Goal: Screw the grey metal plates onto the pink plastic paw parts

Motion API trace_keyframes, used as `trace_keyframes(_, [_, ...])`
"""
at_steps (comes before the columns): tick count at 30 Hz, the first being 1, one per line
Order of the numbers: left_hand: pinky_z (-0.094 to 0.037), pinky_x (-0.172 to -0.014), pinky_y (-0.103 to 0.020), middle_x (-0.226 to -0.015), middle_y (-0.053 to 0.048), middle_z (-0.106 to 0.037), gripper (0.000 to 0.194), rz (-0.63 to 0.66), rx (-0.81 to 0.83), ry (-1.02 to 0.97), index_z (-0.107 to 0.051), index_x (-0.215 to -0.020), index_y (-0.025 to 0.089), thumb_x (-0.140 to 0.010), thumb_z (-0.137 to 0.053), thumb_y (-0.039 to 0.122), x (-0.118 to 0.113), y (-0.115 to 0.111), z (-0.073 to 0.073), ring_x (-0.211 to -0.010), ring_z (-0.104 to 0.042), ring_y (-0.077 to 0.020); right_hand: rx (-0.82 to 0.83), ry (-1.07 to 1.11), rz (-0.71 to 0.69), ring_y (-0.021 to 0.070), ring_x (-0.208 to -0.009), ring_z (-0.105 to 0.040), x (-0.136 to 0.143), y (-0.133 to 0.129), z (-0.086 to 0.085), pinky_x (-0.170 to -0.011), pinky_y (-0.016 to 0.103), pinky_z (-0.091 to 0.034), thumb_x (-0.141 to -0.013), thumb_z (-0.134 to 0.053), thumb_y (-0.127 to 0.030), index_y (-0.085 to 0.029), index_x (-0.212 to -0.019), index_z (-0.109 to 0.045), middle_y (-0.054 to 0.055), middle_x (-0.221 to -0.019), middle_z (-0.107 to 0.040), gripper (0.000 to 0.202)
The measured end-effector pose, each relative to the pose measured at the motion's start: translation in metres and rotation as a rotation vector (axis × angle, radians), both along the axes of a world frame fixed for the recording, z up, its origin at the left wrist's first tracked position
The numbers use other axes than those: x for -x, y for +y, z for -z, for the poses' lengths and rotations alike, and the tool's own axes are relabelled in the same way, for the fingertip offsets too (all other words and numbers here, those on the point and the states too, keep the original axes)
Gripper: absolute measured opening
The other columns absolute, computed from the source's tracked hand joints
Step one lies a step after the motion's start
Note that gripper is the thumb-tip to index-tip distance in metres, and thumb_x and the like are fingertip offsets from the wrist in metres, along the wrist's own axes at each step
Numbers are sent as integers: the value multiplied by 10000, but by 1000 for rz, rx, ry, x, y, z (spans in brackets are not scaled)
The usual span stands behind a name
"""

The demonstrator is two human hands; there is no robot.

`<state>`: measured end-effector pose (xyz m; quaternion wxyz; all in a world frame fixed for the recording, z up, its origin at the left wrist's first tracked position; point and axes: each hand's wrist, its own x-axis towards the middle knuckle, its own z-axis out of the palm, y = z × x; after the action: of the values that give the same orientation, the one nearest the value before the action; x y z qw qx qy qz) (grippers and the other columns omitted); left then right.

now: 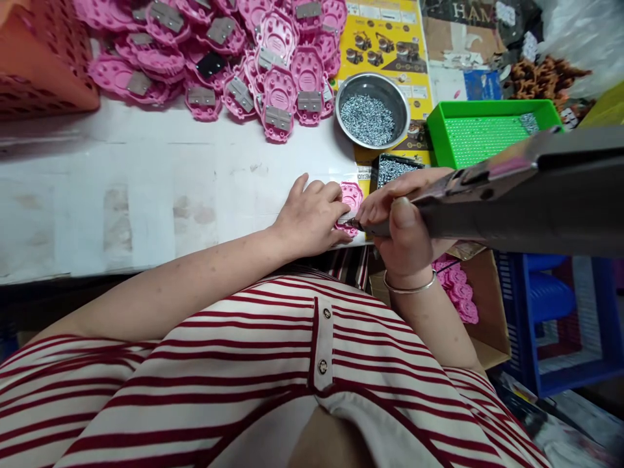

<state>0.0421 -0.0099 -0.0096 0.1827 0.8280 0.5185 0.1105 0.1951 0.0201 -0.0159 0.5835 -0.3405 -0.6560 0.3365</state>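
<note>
A pink plastic part [351, 195] lies at the front edge of the table, partly covered by my fingers. My left hand [314, 214] grips its left side, thumb and fingertips pressed against it. In my right hand [404, 224] is a dark power screwdriver [507, 201], its fingers wrapped round the body near the tip. The bit points left and meets the lower part of the pink piece; whether a screw sits under it I cannot tell. Just behind my right hand stands a small black tray [396, 168] of screws.
Many pink parts with metal plates [277, 97] are heaped at the back. A steel bowl [370, 117] of screws and a green tray [487, 107] stand back right, an orange basket [43, 58] back left. Below right are a cardboard box [490, 305] and blue crates [546, 292].
</note>
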Motion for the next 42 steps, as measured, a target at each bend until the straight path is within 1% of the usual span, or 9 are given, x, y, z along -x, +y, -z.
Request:
trace_keyframes(3, [-360,-1137,-567,-1197,-120,-666,385,20,-9,22,-787,-1107,193,-871,-750,495,2,0,-1,-1132,-590,-340,-197,137,24,79,-381,-350,-1,0,-19,-391,259,-368,-899,-594,-588,-382,-1065,-601,-98,-567,-422,264])
trace_keyframes(6, [-414,-1064,-522,-1218,-134,-656,412,29,-14,24,-789,-1108,189,-853,-771,513,3,1,1,-1116,-593,-334,-257,216,121,56,-399,-329,-6,6,-29,-396,224,-347,-938,-587,-478,-338,-1028,-652,-78,-576,-367,178])
trace_keyframes(13, [-416,-1045,-503,-1351,-140,-639,428,32,-53,7,-786,-1138,201,-849,-783,516,5,-1,6,-1167,-588,-341,-252,274,257,55,-417,-359,-14,18,-17,-421,223,-354,-903,-630,-477,-276,-991,-648,-64,-584,-324,221])
trace_keyframes(20, [-423,-1042,-502,-1363,-136,-642,425,40,-50,8,-787,-1142,206,-860,-773,523,6,-2,6,-1169,-596,-341,-119,154,393,54,-437,-351,-16,20,-9,-447,287,-385,-893,-582,-622,-268,-1000,-511,-35,-722,-491,376])
trace_keyframes(26, [-415,-1046,-501,-1331,-128,-651,430,33,-54,-15,-786,-1138,211,-844,-787,525,6,-2,7,-1158,-591,-332,-116,152,384,42,-450,-393,-15,23,-5,-454,270,-382,-891,-592,-611,-263,-1006,-542,-25,-786,-536,369])
trace_keyframes(31, [-416,-1037,-492,-1342,-121,-642,448,19,-28,-32,-772,-1148,217,-824,-807,525,7,0,9,-1156,-588,-330,-268,224,318,55,-427,-356,-12,13,-30,-432,226,-377,-932,-586,-465,-290,-949,-624,-67,-582,-348,180])
trace_keyframes(35, [-407,-1045,-488,-1348,-113,-632,471,-4,10,-66,-767,-1148,219,-799,-827,530,7,3,9,-1166,-575,-332,-233,249,184,49,-403,-335,-1,-1,-43,-407,203,-398,-927,-608,-475,-308,-915,-666,-76,-554,-338,177])
trace_keyframes(38, [-397,-1058,-498,-1341,-109,-626,469,-29,44,-89,-765,-1128,219,-784,-835,529,6,5,7,-1173,-560,-336,-199,238,81,62,-389,-355,10,-8,-34,-376,220,-398,-882,-640,-531,-334,-1019,-664,-80,-572,-352,241])
trace_keyframes(42, [-396,-1058,-506,-1345,-94,-622,437,-48,74,-105,-759,-1092,228,-783,-833,527,5,7,5,-1168,-554,-336,-169,165,78,86,-409,-397,14,-8,-17,-398,251,-405,-911,-575,-546,-358,-1073,-618,-68,-595,-379,252])
